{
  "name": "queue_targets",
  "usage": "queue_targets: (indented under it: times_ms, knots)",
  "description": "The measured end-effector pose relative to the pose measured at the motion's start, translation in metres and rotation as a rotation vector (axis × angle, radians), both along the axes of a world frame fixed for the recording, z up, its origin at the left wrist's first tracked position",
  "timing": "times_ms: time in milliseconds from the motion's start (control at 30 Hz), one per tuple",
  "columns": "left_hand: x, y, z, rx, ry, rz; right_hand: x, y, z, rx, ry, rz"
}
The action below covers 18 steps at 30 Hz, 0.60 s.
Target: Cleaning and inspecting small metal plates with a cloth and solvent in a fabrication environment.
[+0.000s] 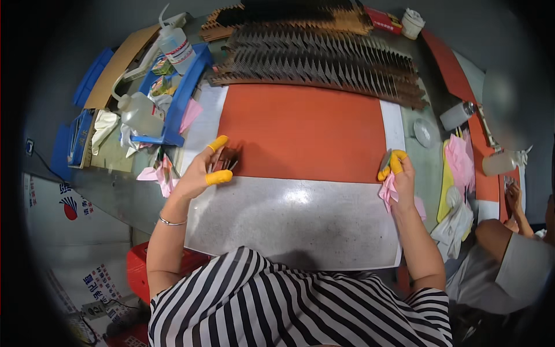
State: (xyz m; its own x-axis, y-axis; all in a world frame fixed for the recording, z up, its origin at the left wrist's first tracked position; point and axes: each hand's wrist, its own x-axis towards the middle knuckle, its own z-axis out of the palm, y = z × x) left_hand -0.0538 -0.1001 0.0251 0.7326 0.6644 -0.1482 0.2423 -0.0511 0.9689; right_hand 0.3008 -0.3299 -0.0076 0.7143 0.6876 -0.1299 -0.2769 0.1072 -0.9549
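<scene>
My left hand (199,173), with yellow finger cots on thumb and finger, is curled at the left edge of an orange-red mat (303,133). Between its fingertips are a few thin, shiny dark plates (230,158), partly hidden and in shadow. My right hand (403,176), also in yellow finger cots, is at the mat's right edge. A crumpled pink cloth (388,194) is gripped in it, and a small flat grey piece (385,159) shows at its fingertips. Beyond the mat, dense rows of thin dark pointed plates (312,58) stand in brown racks.
At left, a blue tray (202,61) is near clear squeeze bottles (141,115) and pink cloths (191,114). On the right are a round clear dish (425,132), a metallic bottle (457,115), pink cloths (459,159) and a white glove (454,222). A co-worker's hand (513,196) works farther right.
</scene>
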Motion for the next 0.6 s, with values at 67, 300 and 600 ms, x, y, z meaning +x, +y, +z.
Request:
queue_targets:
  times_ms: [67,300,600]
  knots:
    - [0.003,-0.001,0.009,0.176,0.065,0.058,0.0,-0.01,0.001,0.039,-0.035,0.094]
    - [0.13,-0.048,0.028,0.751,0.119,-0.254,0.021,-0.037,0.019,0.01,-0.237,0.188]
    - [0.226,-0.065,0.008,0.915,0.171,-0.542,0.027,-0.031,0.003,-0.13,-0.325,0.301]
